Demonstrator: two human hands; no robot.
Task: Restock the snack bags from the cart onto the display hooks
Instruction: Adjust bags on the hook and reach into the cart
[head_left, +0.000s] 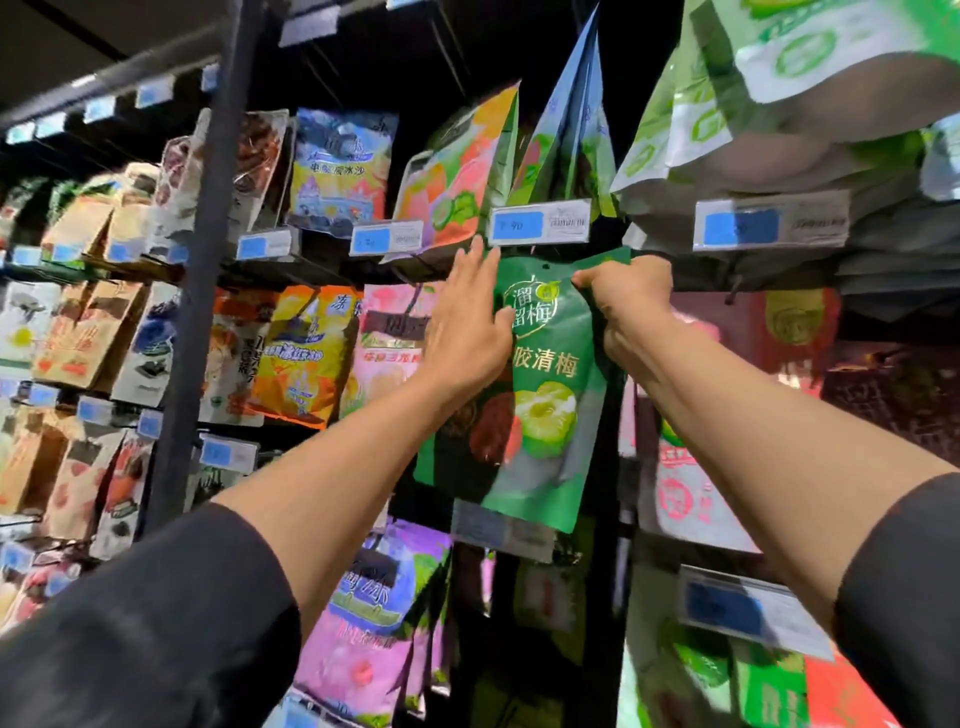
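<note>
Green plum snack bag (545, 395) hangs upright at frame centre, its punched top edge just under the blue price tag (540, 223) at 12 o'clock. Right hand (631, 306) pinches the bag's top right corner with curled fingers at the bag's 1 o'clock; left hand (470, 322) lies flat with straight fingers against its left edge at 10 o'clock, thumb on the front. Pink bag (389, 332) hangs at 9 o'clock, red bag (789, 322) at 3 o'clock, more green-and-white bags (779, 104) above right.

dark display rack (208, 218), hanging snack bags (306, 353)
</note>
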